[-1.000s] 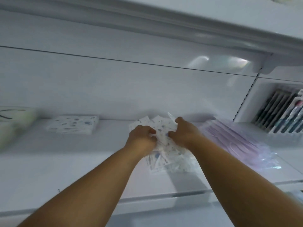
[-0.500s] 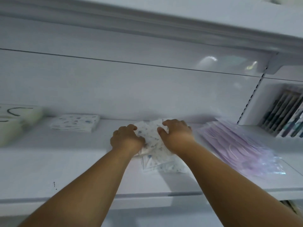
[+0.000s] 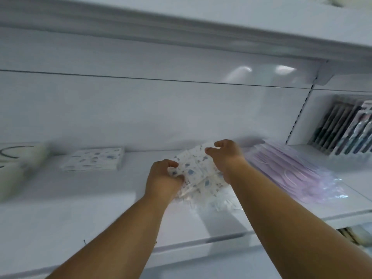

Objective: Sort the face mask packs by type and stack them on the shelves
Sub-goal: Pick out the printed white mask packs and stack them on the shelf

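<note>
Both hands grip the same printed face mask pack (image 3: 196, 171), a white pack with blue and grey spots. Left hand (image 3: 164, 179) pinches its near-left corner between curled thumb and fingers. Right hand (image 3: 226, 157) curls over the far-right edge, with its thumb tip and a bent finger at the pack's top edge. The pack spans the gap between the hands and sits tilted, its far end raised. Beneath it, on the white shelf (image 3: 84, 214), lie more printed packs in clear wrap (image 3: 218, 203), loosely fanned. Just to the right, touching or nearly touching that pile, lies a stack of lilac mask packs (image 3: 291, 174). Well to the left sits a squared stack of printed packs (image 3: 93, 160); farther left stands a blurred pale box (image 3: 19, 168). Dark upright packets (image 3: 342, 127) fill the adjoining bay at right.
</note>
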### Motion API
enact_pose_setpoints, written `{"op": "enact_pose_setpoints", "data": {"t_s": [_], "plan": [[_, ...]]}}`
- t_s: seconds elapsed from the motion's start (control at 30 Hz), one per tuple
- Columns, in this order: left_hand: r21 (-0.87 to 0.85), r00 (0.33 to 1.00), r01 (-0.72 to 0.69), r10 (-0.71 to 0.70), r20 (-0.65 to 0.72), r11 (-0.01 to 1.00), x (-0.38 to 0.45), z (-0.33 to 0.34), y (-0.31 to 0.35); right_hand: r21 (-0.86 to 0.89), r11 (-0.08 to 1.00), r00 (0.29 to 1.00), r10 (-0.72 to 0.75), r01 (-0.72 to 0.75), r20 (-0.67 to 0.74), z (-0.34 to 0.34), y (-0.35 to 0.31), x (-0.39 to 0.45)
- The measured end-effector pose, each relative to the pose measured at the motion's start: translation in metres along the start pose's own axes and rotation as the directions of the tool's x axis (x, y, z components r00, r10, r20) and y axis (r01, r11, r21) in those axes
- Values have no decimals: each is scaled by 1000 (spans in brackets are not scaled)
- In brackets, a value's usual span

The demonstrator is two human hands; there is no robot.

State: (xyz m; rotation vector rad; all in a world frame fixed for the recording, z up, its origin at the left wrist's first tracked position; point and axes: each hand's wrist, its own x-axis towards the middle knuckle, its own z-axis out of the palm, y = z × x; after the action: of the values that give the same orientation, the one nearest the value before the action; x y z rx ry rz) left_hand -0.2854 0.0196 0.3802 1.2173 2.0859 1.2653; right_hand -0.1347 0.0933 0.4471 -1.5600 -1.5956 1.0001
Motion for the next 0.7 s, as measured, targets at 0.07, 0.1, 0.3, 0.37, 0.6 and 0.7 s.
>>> {"op": "enact_pose_setpoints", "data": {"t_s": [0.07, 0.1, 0.3, 0.37, 0.6, 0.7], "plan": [[-41, 1000, 1, -1, -4, 999, 2, -2, 0, -1, 1000, 999, 28, -28, -15, 2, -5, 1], [-77, 1000, 2, -2, -4, 997, 3, -2, -1, -49, 998, 999, 40, -40, -16, 3, -7, 3], [-214, 999, 46, -42, 21, 976, 10, 2, -4, -369, 929, 993, 80, -41, 92, 8, -12, 15], [-293, 998, 59, -57, 16, 954, 12, 3, -7, -136, 984, 982, 132, -114, 136, 13, -10, 18], [-428, 994, 100, -108, 7, 898, 13, 4, -9, -228, 973, 983, 67, -27, 170, 33, -8, 24], [-528, 991, 111, -135, -6, 842, 13, 3, -10, -222, 971, 991, -61, 88, 122, 25, -9, 24]]}}
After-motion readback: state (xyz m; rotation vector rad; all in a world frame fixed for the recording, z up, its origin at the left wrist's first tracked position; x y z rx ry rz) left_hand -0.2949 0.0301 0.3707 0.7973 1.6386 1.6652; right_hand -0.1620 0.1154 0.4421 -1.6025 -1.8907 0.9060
